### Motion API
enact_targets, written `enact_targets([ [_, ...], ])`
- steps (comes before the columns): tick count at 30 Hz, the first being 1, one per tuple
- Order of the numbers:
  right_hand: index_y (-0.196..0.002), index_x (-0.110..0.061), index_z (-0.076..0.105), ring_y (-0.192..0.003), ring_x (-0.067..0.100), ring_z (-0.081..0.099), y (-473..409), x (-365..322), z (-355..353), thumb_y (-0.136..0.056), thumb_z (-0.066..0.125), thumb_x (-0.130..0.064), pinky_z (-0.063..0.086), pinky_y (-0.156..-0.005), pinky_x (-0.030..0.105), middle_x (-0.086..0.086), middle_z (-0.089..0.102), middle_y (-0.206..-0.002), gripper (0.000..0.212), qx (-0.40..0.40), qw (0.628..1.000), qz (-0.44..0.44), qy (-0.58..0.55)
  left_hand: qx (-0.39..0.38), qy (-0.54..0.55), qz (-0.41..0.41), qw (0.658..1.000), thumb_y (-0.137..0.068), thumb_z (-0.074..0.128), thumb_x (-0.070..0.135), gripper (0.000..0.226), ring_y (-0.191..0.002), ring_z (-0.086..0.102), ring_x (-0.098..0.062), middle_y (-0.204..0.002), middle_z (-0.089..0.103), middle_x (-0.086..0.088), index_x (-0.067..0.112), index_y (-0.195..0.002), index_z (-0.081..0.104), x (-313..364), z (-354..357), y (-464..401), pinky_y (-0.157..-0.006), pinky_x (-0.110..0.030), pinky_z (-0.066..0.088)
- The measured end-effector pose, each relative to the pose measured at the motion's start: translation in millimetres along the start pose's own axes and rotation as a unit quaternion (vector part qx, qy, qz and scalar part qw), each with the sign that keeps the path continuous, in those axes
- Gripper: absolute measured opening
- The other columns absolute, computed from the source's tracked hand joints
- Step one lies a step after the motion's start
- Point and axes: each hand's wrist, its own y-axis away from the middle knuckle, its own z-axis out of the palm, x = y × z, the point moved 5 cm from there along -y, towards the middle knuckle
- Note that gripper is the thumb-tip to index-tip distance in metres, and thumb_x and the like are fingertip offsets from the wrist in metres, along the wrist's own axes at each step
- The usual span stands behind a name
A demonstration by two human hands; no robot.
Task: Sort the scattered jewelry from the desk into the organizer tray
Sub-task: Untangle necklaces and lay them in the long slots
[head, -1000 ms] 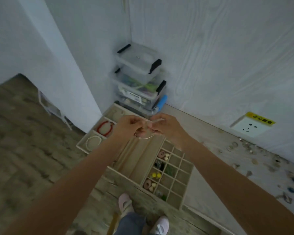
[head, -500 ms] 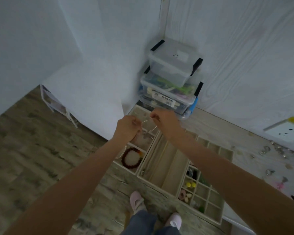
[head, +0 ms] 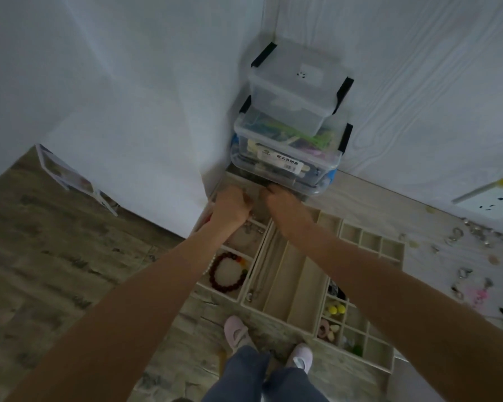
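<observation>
Since both hands hover over the far upper-left compartment of the organizer tray (head: 276,236), the drop is straight down. Left hand (head: 230,208) and right hand (head: 285,207) are curled; whether they pinch jewelry I cannot tell. Scattered jewelry (head: 462,274) lies far right on the desk (head: 389,204).

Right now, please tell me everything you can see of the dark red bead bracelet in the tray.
The bracelet is a closed ring of round, dark red beads that look glossy, with a few orange or lighter beads on its upper right side. It lies flat in a square compartment on the left side of the pale wooden tray, near the front edge. It encircles a pale, cushion-like lining. The left forearm passes just above and left of it; no hand touches it.
</observation>
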Motion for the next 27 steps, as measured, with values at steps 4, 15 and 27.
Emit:
enact_targets([
  [4, -0.114, -0.002, 0.057, -0.104, 0.032, 0.058, 2, 12, 10, -0.085, 0.049, 0.004, 0.05, -0.082, 0.038, 0.016, 0.055, -0.116, 0.03, 0.029, 0.999, 0.015, -0.021, -0.01, -0.053, 0.049, 0.997, -0.09, 0.049, 0.009, 0.025, -0.077, 0.059, -0.023, -0.078, 0.062, -0.012, 0.003, -0.067, 0.059, 0, -2, 0, -0.067, -0.028, 0.045],
  [15, -0.105, -0.007, 0.067, -0.116, 0.027, 0.045, 13, 11, 22, -0.093, 0.047, -0.022, 0.033, -0.095, 0.037, 0.005, 0.059, -0.118, 0.028, 0.026, 0.999, -0.032, 0.034, -0.085, -0.264, 0.193, 0.941, -0.093, 0.047, 0.01, 0.039, -0.13, 0.033, -0.021, -0.141, 0.041, -0.004, 0.021, -0.129, 0.057, -12, -2, 15, -0.1, -0.024, 0.029],
  [27, -0.115, -0.009, 0.062, -0.121, 0.023, 0.039, 11, 9, 25, -0.094, 0.045, -0.027, 0.04, -0.097, 0.034, 0.004, 0.049, -0.131, 0.033, -0.004, 1.0, -0.022, 0.016, -0.017, -0.256, 0.236, 0.937, -0.081, 0.067, 0.024, 0.04, -0.119, 0.041, -0.027, -0.124, 0.047, -0.01, 0.011, -0.118, 0.057, -17, -7, 26, -0.091, -0.031, 0.034],
])
